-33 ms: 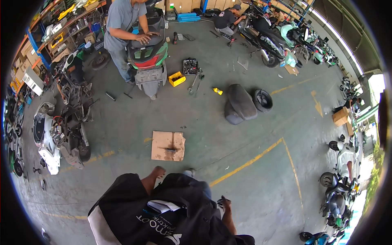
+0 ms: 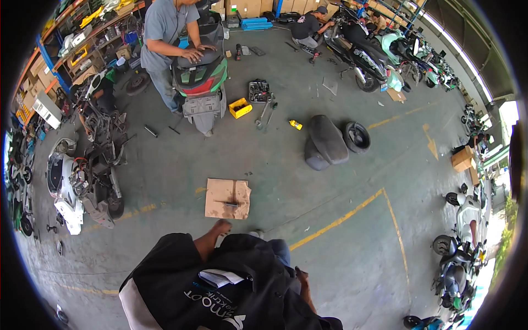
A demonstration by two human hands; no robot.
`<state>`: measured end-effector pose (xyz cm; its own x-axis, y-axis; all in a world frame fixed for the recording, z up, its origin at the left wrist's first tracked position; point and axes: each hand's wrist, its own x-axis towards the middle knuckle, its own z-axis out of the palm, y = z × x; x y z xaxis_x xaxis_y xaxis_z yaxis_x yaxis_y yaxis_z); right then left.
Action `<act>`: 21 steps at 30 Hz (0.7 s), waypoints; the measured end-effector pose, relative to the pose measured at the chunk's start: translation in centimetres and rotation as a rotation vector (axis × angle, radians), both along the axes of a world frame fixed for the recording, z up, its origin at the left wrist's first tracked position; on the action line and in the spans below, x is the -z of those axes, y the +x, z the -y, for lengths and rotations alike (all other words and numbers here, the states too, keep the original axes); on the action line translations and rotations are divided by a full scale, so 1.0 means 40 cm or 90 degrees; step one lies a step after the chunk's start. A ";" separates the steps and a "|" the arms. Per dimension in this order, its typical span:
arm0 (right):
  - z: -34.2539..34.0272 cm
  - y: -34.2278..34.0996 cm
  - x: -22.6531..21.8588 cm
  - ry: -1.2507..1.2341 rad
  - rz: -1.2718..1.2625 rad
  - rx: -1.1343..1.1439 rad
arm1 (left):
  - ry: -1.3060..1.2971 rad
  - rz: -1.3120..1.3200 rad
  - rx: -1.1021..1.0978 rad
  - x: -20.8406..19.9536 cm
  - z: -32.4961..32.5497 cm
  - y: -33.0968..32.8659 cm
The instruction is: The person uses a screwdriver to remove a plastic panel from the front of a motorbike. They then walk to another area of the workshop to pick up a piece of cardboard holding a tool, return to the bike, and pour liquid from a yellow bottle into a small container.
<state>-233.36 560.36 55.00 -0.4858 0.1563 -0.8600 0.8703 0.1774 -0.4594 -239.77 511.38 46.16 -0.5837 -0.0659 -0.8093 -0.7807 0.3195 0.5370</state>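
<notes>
My left hand hangs low in front of my dark jacket, nearest to a flat piece of cardboard on the floor. Its fingers are too small and foreshortened to read. A small dark metal tool lies on the cardboard among dark oily stains, apart from the hand. My right hand is down at my right side, over bare floor; its fingers are mostly hidden. I see no object in either hand. A folded white paper sticks out at the jacket's chest.
Ahead, a person leans over a scooter. A yellow bin, tool case, yellow bottle, scooter seat and tyre lie on the floor. A stripped scooter stands left; parked scooters line the right.
My left hand has swung slightly forward toward the cardboard. My right hand has turned a little at my side. The whole view has shifted slightly; the floor objects stay in place.
</notes>
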 end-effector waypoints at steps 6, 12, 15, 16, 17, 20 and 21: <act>-0.087 -0.350 0.043 -0.018 0.038 -0.029 | -0.046 -0.330 -0.009 -0.273 -0.307 -0.755; -0.264 -1.005 0.114 0.004 -0.010 -0.077 | -0.005 -0.356 -0.207 -0.152 -0.334 -1.092; -0.281 -1.420 0.126 -0.037 -0.069 -0.095 | -0.276 -0.356 0.109 0.045 -0.203 -0.940; -0.361 -1.573 0.122 -0.022 -0.135 -0.086 | -0.118 -0.180 -0.020 0.036 -0.243 -0.976; -0.355 -1.701 0.105 0.020 -0.146 -0.094 | -0.025 -0.020 -0.142 0.025 -0.242 -0.943; -0.320 -2.124 0.044 0.088 -0.217 -0.237 | 0.124 0.144 -0.515 0.077 -0.241 -0.866; -0.310 -2.258 0.027 0.107 -0.247 -0.263 | 0.162 0.078 -0.423 0.077 -0.244 -0.879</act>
